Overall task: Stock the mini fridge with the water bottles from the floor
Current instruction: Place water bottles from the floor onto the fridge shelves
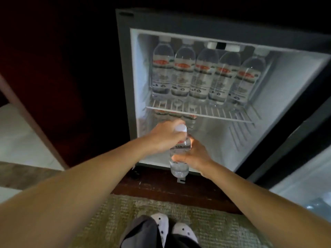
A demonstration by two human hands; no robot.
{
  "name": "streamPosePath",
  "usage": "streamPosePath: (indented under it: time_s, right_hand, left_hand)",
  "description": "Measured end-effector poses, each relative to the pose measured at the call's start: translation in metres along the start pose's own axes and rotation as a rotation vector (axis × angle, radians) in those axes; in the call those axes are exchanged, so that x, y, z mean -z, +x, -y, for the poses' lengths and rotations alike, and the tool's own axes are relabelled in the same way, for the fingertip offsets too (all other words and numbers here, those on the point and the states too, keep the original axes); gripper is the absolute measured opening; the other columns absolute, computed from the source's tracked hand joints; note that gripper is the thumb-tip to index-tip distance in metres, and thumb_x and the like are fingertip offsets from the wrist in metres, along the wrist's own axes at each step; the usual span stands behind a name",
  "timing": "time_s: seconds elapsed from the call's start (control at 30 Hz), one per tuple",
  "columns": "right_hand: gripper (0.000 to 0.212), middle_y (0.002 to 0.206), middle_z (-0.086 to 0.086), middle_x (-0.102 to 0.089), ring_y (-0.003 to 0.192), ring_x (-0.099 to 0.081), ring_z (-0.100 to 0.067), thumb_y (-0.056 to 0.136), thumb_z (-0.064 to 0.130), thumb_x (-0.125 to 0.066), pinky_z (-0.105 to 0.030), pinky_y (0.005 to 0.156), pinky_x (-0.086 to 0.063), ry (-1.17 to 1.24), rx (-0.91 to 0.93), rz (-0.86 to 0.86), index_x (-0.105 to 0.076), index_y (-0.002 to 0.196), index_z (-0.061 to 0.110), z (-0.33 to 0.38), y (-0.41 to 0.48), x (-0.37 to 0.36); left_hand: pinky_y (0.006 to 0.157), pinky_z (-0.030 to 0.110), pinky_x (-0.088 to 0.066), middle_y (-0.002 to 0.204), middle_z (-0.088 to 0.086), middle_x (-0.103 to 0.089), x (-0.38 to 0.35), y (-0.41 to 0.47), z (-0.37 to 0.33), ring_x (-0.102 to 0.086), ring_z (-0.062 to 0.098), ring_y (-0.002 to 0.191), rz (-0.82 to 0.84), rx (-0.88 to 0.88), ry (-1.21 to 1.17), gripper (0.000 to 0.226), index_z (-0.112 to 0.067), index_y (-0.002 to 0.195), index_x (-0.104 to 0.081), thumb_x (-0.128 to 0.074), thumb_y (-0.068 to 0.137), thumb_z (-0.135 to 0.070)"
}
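The mini fridge [295, 97] stands open and lit. Several clear water bottles [202, 76] with red-and-white labels stand in a row on its wire shelf [223, 117]. More bottles [173, 116] show partly under the shelf at the left. In front of the lower compartment I hold one upright water bottle [179, 167] with a white cap. My left hand [164, 136] grips its top near the cap. My right hand [195, 156] wraps its middle from the right.
The fridge door [293, 140] hangs open at the right, with what looks like a bottle [318, 204] low in its rack. A dark wooden cabinet wall [62, 68] lies left. My white slippers [161, 224] rest on a greenish rug [223, 226].
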State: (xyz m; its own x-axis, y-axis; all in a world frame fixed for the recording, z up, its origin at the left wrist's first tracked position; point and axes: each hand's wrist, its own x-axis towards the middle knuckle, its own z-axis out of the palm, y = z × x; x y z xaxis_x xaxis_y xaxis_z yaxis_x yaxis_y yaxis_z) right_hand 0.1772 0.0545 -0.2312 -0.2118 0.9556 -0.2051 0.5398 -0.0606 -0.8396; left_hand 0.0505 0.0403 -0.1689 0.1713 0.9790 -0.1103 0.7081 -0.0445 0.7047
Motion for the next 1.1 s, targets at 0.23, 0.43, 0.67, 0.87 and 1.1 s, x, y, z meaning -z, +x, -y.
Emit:
streamPosePath:
  time_s: [0.23, 0.43, 0.67, 0.87, 1.1]
  right_hand:
    - [0.053, 0.1, 0.0, -0.064, 0.097, -0.063, -0.022, 0.062, 0.005, -0.079, -0.034, 0.085, -0.05, 0.122, -0.109, -0.229, -0.051, 0.104, 0.022, -0.055, 0.066, 0.002]
    - [0.054, 0.105, -0.009, -0.069, 0.096, -0.066, -0.025, 0.059, 0.006, -0.081, -0.037, 0.082, -0.056, 0.218, -0.129, -0.425, -0.058, 0.107, 0.012, -0.072, 0.124, 0.017]
    - [0.057, 0.112, -0.015, -0.065, 0.102, -0.064, -0.026, 0.064, -0.004, -0.076, -0.033, 0.088, -0.052, 0.283, -0.119, -0.572, -0.054, 0.116, 0.002, -0.069, 0.157, 0.03]
    - [0.052, 0.123, -0.023, -0.058, 0.113, -0.058, -0.031, 0.07, -0.008, -0.072, -0.035, 0.096, -0.048, 0.287, -0.092, -0.61, -0.053, 0.117, 0.001, -0.065, 0.174, 0.033]
    - [0.082, 0.14, -0.019, -0.043, 0.129, -0.044, -0.029, 0.074, 0.006, -0.074, -0.032, 0.105, -0.038, 0.203, -0.251, -0.484, -0.025, 0.139, -0.003, -0.068, 0.171, 0.034]
  left_hand:
    - [0.099, 0.031, -0.039, 0.135, 0.012, -0.055, -0.046, 0.071, 0.037, -0.049, 0.027, 0.126, -0.071, 0.154, -0.076, 0.038, -0.01, 0.127, -0.057, -0.032, 0.099, -0.014]
    - [0.099, 0.02, -0.03, 0.146, 0.009, -0.043, -0.061, 0.11, 0.066, -0.039, 0.023, 0.135, -0.083, 0.204, -0.047, 0.052, -0.015, 0.137, -0.044, -0.033, 0.091, 0.005]
    - [0.113, 0.035, -0.031, 0.151, 0.01, -0.031, -0.064, 0.143, 0.095, -0.033, 0.026, 0.138, -0.075, 0.218, -0.159, 0.069, -0.025, 0.146, -0.026, -0.041, 0.085, 0.003]
    - [0.11, 0.039, -0.035, 0.148, 0.013, -0.034, -0.067, 0.151, 0.098, -0.036, 0.029, 0.135, -0.098, 0.195, -0.141, 0.065, -0.022, 0.142, -0.033, -0.043, 0.084, 0.005]
    - [0.112, 0.039, -0.033, 0.155, 0.007, -0.026, -0.069, 0.148, 0.097, -0.031, 0.027, 0.139, -0.082, 0.192, -0.146, 0.068, -0.02, 0.147, -0.024, -0.038, 0.086, 0.007]
